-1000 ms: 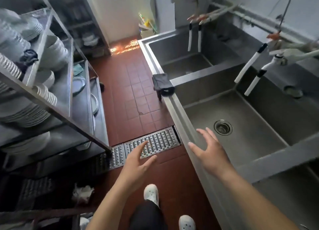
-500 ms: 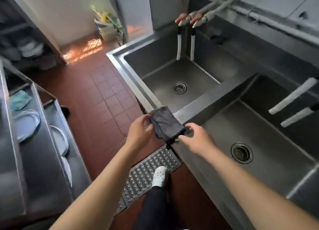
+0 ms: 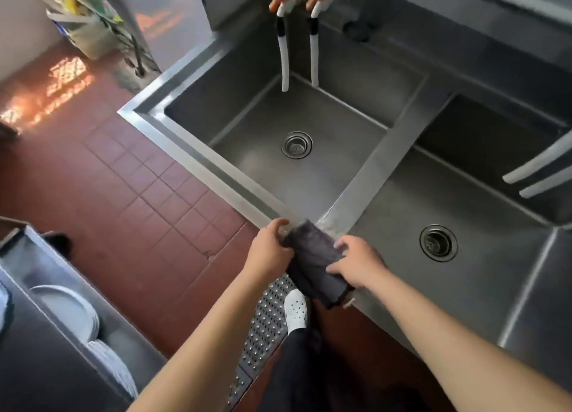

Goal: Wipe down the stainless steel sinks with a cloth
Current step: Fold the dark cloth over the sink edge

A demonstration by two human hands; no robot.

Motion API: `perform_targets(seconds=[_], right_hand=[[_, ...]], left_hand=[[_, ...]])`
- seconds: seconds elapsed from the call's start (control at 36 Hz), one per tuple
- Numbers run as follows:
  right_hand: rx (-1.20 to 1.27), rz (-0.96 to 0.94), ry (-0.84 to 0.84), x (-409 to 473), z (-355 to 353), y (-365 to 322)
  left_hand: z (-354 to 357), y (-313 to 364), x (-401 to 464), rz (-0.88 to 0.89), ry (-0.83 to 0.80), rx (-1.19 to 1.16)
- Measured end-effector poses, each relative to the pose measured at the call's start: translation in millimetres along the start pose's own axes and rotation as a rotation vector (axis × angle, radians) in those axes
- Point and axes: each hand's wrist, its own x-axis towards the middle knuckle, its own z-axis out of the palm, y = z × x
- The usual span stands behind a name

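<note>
A dark grey folded cloth (image 3: 312,263) lies over the front rim of the stainless steel sinks, where the divider (image 3: 380,161) meets the rim. My left hand (image 3: 269,247) grips its left edge, fingers curled round it. My right hand (image 3: 356,261) holds its right side, fingers over the top. The far sink basin (image 3: 247,133) has a round drain (image 3: 296,144). The near basin (image 3: 483,288) has its own drain (image 3: 438,243). Both basins hold nothing else.
Two white tap hoses (image 3: 298,43) hang over the far basin; two more hoses (image 3: 541,173) reach in at the right. Red tiled floor (image 3: 130,189) and a perforated drain grate (image 3: 266,322) lie below. A steel rack with plates (image 3: 65,312) stands at lower left. My white shoe (image 3: 296,311) is by the grate.
I stepped up to the sinks and both hands went from open in the air to gripping the cloth on the rim. Since half a second ago the view tilted further down over the basins.
</note>
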Motion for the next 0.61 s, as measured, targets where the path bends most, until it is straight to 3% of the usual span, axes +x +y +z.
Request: perform_targets(seconds=[0.11,0.28,0.61], right_hand=[[0.077,0.035,-0.052,-15.2,-9.9,27.8],[0.192,-0.048,0.051,-66.2,-36.8,86.1],[0.474,-0.091,0.404,-233.5,-125.3,276.5]], left_hand=[[6.6,0.9,-25.0,-0.038,-0.187,-0.149],[36.4,30.2,-79.9,-0.011,-0.301,-0.296],[148.5,187.7,-197.7,0.645,-0.55,0.074]])
